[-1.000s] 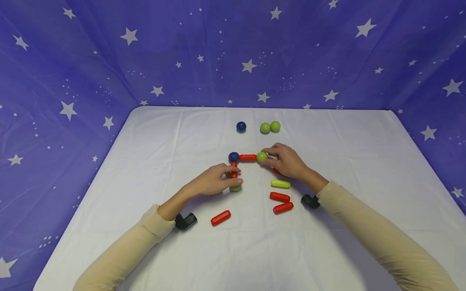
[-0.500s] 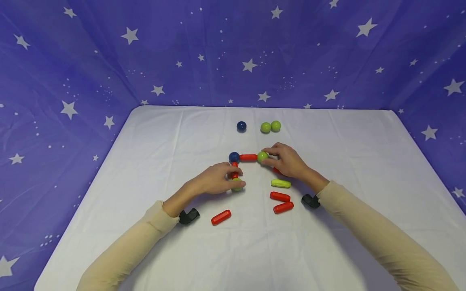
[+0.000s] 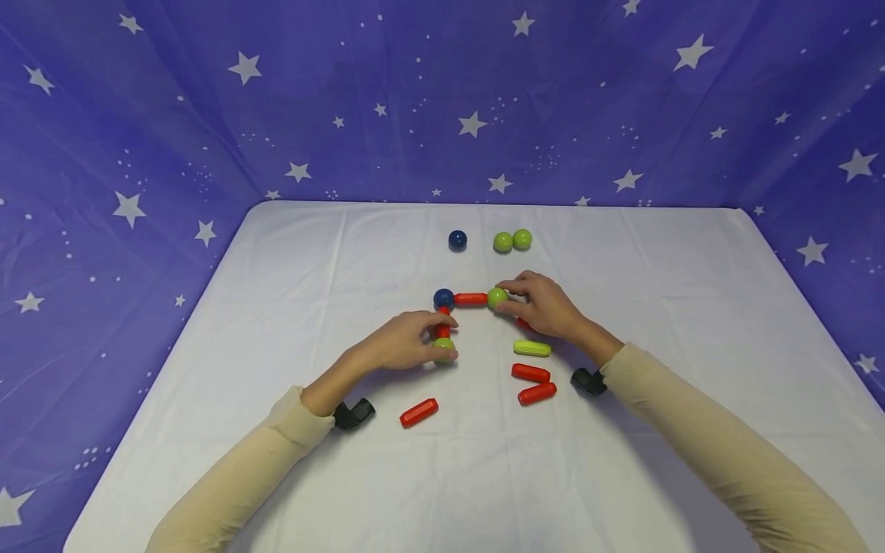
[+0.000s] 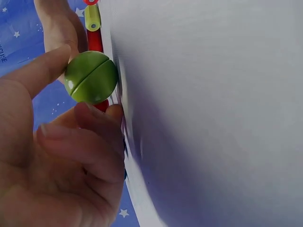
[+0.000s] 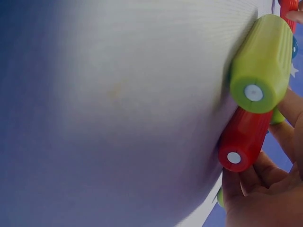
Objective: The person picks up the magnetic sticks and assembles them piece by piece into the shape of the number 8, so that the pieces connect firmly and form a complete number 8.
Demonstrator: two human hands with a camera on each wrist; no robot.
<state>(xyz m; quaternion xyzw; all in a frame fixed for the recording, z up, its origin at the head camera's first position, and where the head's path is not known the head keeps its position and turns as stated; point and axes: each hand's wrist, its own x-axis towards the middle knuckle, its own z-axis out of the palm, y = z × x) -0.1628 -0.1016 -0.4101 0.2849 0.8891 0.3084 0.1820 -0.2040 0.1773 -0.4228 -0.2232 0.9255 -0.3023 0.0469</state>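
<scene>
While left hand (image 3: pixel 404 342) pinches near green ball (image 4: pixel 91 77), right hand (image 3: pixel 545 305) pinches right green ball (image 3: pixel 495 298), both grips snug, red rods (image 3: pixel 471 299) touching both.

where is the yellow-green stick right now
In the head view, the yellow-green stick lies right of centre on the white cloth, between the right hand and two red sticks.

High head view faces forward and down; low, close wrist views share the yellow rod (image 5: pixel 263 59).
</scene>
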